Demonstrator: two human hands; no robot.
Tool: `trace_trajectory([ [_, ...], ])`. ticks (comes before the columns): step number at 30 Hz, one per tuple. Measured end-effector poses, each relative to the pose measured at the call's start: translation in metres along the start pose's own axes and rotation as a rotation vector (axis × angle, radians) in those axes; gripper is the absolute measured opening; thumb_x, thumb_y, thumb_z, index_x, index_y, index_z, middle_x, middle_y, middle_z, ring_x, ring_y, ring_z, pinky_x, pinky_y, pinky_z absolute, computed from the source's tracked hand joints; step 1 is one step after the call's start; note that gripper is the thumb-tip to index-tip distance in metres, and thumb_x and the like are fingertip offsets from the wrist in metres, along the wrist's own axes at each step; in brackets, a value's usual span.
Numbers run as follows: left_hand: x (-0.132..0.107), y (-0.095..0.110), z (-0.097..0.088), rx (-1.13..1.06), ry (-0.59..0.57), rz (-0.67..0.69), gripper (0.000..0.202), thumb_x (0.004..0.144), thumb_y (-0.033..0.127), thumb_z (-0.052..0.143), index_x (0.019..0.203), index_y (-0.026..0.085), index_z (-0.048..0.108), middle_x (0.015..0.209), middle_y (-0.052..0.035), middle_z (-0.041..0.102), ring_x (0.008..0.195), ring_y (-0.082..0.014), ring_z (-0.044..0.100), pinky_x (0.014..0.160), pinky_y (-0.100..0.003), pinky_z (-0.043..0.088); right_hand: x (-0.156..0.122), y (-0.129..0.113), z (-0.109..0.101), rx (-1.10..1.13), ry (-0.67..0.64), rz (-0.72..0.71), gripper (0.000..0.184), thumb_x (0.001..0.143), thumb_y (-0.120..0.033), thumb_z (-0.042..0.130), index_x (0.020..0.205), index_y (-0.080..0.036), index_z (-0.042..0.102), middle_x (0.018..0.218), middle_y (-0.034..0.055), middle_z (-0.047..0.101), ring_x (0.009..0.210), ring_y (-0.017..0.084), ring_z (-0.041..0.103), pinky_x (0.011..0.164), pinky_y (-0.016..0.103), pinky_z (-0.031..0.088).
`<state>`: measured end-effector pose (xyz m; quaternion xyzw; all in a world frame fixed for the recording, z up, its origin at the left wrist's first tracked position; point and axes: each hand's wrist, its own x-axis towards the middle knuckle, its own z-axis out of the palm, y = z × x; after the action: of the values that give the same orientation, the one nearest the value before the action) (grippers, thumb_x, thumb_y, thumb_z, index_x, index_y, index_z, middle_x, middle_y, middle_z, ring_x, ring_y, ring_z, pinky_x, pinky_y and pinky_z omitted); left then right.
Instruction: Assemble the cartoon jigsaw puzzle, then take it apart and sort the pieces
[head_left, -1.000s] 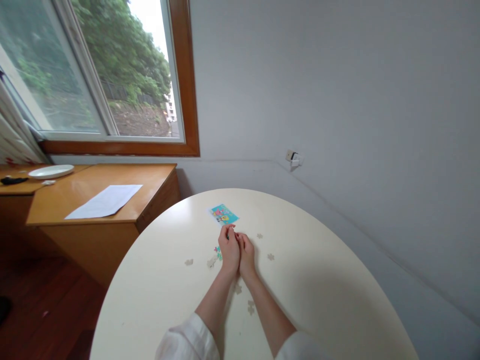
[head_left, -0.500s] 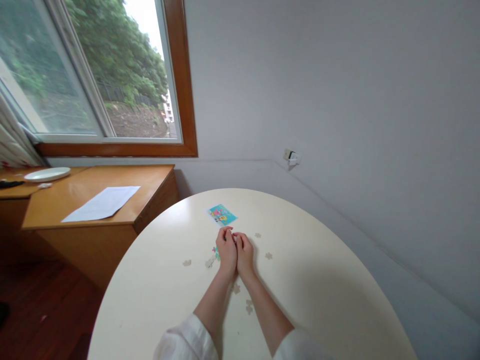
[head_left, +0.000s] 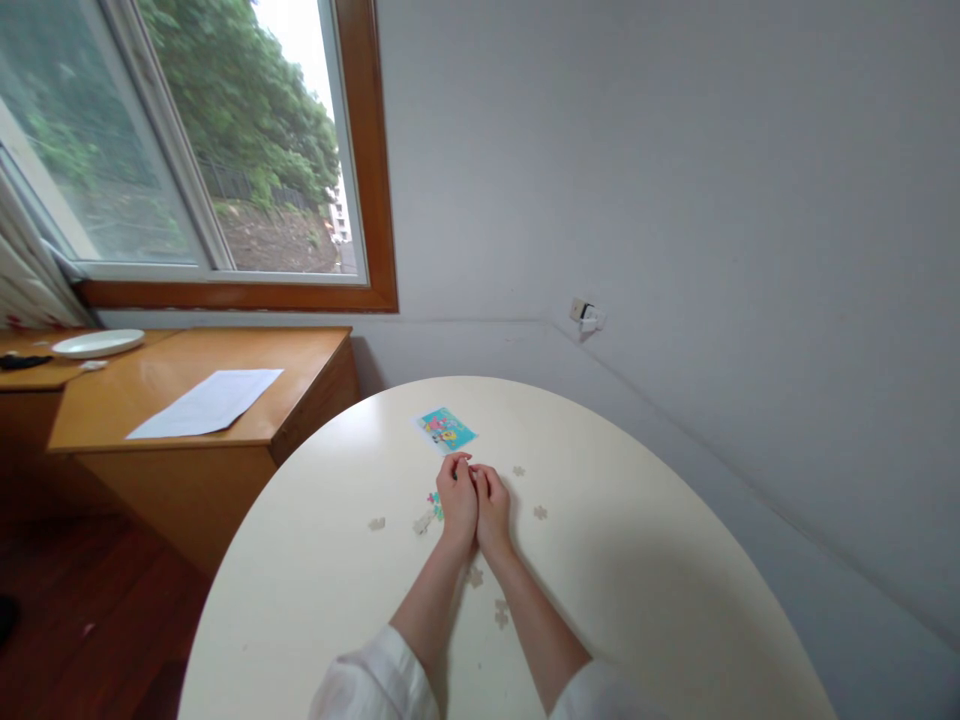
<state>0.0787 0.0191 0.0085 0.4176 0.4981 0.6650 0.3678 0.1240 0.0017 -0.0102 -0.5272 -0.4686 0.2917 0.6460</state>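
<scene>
Nearest, the white sleeves (head_left: 375, 672) ended partway up the forearms, between which 2 pale jigsaw pieces (head_left: 502, 614) lay on the round cream table (head_left: 285, 600), the nearer looking as though it might be a joined pair. The work seemed only partly done: a small cluster (head_left: 424, 522) of pale and coloured pieces sat just beside the left hand (head_left: 457, 502), too small to tell whether its parts were joined, while another pale piece (head_left: 376, 523) lay farther left and 2 more pale pieces (head_left: 540, 512) lay to the right, so at least 5 appeared left over. The left hand and the right hand (head_left: 492, 508) met side by side, wrists close together and forearms reaching forward in a narrow V. Their fingers were curled inward and the thumbs came near each other; something small and dark showed between them, but whether they gripped a piece could not be told. Just beyond the fingertips, a bright turquoise picture card (head_left: 448, 428) lay flat. Farther off were a wooden desk (head_left: 247, 350) with a paper sheet (head_left: 206, 403), a wall socket (head_left: 586, 314) and the window (head_left: 277, 278).
</scene>
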Motion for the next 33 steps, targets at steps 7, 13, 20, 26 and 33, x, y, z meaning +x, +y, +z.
trace_trajectory([
  [7, -0.0001, 0.0007, -0.0005, 0.001, -0.002, -0.003, 0.016, 0.075, 0.027, 0.045, 0.07, 0.018, 0.057, 0.07, -0.0024, 0.06, 0.068, -0.0153, 0.056, 0.068, -0.029, 0.044, 0.0001, 0.0001, 0.0006, 0.015, 0.009, 0.008, 0.026, 0.08, -0.037, 0.042, 0.078, -0.019, 0.06, 0.076, 0.0033, 0.066, 0.074, 0.017, 0.058, 0.071, 0.029, 0.044],
  [13, 0.0001, 0.0009, -0.0009, 0.01, -0.009, -0.002, 0.017, 0.075, 0.027, 0.044, 0.071, 0.018, 0.057, 0.069, -0.0022, 0.06, 0.068, -0.0156, 0.055, 0.069, -0.029, 0.044, 0.0004, 0.0006, 0.0012, 0.008, 0.007, -0.007, 0.026, 0.081, -0.036, 0.041, 0.079, -0.019, 0.06, 0.077, 0.0033, 0.066, 0.074, 0.017, 0.058, 0.072, 0.029, 0.044],
  [20, -0.0006, 0.0037, -0.0009, 0.005, -0.002, -0.009, 0.017, 0.074, 0.027, 0.045, 0.069, 0.018, 0.057, 0.067, -0.0015, 0.059, 0.064, -0.015, 0.055, 0.064, -0.028, 0.044, 0.0003, 0.0008, 0.0011, 0.004, 0.012, -0.016, 0.025, 0.081, -0.035, 0.041, 0.079, -0.019, 0.06, 0.077, 0.0028, 0.066, 0.074, 0.017, 0.058, 0.072, 0.029, 0.044],
  [26, 0.0004, -0.0006, -0.0013, 0.005, 0.012, 0.008, 0.016, 0.074, 0.026, 0.044, 0.07, 0.018, 0.058, 0.068, -0.0016, 0.059, 0.066, -0.0151, 0.055, 0.065, -0.028, 0.044, 0.0, 0.0001, 0.0011, 0.011, 0.013, -0.016, 0.024, 0.081, -0.034, 0.041, 0.079, -0.02, 0.06, 0.076, 0.0029, 0.066, 0.074, 0.017, 0.058, 0.071, 0.029, 0.044],
  [33, 0.0028, -0.0018, -0.0026, -0.054, 0.006, -0.033, 0.016, 0.072, 0.025, 0.043, 0.072, 0.018, 0.056, 0.056, 0.003, 0.05, 0.052, -0.0119, 0.047, 0.052, -0.024, 0.039, 0.0033, -0.0017, 0.0001, 0.007, 0.041, 0.007, 0.025, 0.08, -0.035, 0.041, 0.08, -0.019, 0.06, 0.068, 0.0003, 0.061, 0.06, 0.014, 0.052, 0.059, 0.026, 0.042],
])
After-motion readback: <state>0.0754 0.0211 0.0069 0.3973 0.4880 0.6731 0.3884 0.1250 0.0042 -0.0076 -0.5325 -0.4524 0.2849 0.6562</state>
